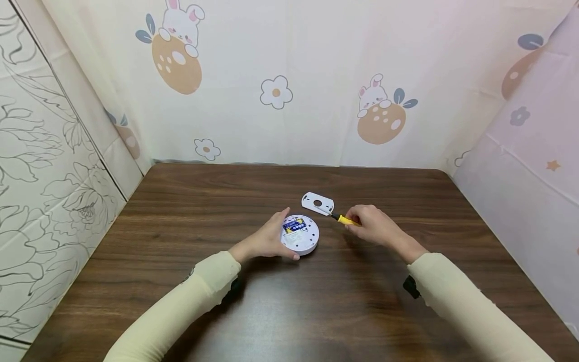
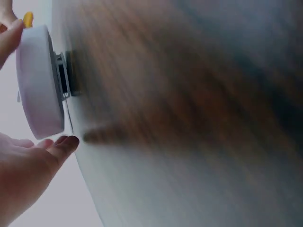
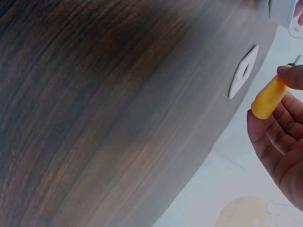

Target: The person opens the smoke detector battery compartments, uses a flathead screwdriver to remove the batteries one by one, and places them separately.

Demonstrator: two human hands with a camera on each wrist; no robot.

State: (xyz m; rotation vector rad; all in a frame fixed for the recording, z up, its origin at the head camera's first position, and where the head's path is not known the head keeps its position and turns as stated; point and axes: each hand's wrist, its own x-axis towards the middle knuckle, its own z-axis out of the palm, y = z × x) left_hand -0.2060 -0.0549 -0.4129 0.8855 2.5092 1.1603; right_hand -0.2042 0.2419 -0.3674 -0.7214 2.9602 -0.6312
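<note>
A round white device (image 1: 309, 240), like a smoke alarm, bears a blue and yellow label on its upper face. My left hand (image 1: 268, 238) holds it by the rim, fingers at the far side and thumb at the near side. In the left wrist view, a smaller dark part shows beneath the device (image 2: 40, 85), by the tabletop. My right hand (image 1: 375, 226) grips a screwdriver (image 1: 347, 220) by its yellow handle. Its shaft points left, toward a white mounting plate (image 1: 309, 200) with a round central hole; whether the tip touches the plate I cannot tell.
The dark brown wooden table (image 1: 203, 196) extends around both hands. Behind it hangs a pale curtain (image 1: 316, 125) with rabbits and flowers, and a panel with flower line drawings (image 1: 45, 176) stands at the left.
</note>
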